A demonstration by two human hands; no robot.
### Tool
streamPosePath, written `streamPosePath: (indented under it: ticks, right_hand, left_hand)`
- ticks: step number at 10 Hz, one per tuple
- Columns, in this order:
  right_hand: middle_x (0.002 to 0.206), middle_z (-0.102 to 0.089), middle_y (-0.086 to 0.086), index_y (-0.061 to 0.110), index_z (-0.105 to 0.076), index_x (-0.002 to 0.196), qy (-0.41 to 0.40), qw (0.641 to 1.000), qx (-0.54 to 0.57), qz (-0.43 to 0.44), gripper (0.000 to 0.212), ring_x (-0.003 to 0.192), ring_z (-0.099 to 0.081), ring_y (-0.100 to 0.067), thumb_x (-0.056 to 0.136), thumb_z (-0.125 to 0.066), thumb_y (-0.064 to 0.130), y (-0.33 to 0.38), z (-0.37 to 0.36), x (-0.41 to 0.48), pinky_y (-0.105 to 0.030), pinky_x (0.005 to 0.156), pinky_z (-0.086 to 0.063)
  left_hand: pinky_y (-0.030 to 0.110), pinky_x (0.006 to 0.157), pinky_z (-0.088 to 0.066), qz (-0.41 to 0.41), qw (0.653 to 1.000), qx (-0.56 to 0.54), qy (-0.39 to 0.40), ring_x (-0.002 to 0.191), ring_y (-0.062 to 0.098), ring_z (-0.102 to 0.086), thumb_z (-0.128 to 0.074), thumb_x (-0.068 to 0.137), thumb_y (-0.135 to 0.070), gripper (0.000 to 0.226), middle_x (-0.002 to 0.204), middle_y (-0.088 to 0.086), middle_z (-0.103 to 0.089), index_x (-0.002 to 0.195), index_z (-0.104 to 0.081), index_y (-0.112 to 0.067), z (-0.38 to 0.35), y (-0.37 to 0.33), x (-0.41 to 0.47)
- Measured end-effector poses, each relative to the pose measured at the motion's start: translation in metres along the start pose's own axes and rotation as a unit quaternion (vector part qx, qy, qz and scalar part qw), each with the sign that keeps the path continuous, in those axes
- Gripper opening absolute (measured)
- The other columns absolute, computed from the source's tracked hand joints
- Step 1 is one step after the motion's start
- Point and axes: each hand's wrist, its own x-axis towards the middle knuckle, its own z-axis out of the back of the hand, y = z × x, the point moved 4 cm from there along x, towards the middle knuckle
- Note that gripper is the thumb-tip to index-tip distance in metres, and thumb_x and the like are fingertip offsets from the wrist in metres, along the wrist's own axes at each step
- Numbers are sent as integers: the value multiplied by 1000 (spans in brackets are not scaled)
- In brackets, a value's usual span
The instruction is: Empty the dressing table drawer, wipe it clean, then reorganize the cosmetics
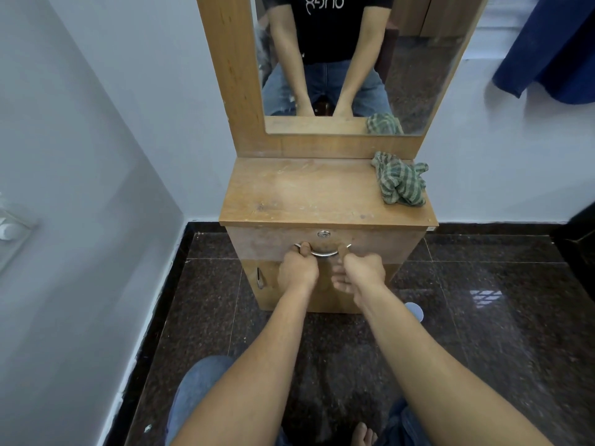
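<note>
A small wooden dressing table (309, 194) stands against the wall with a mirror above it. Its drawer (264, 244) is closed, with a round lock (323, 234) and a curved metal handle (323, 253) on the front. My left hand (297, 268) grips the left end of that handle. My right hand (360, 272) grips the right end. A crumpled green checked cloth (401, 180) lies on the tabletop's back right corner. No cosmetics are visible.
Below the drawer is a cabinet door with a small metal handle (260, 278). The floor (483, 317) is dark polished stone. A white wall runs close on the left. A blue garment (553, 46) hangs at the upper right. My knees are near the bottom edge.
</note>
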Motion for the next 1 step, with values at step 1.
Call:
streamPosePath:
  ticks: [1]
  right_hand:
    - [72,-76,-3,17,-74,95,-13,990,-129,48,34,60,-72,-22,90,-61,48,-26,12,-17,-40,63,-64]
  left_hand:
    - [39,85,-44,-10,997,66,-45,115,37,-62,-27,105,-57,55,121,13,-67,125,-57,-16,10,21,-24]
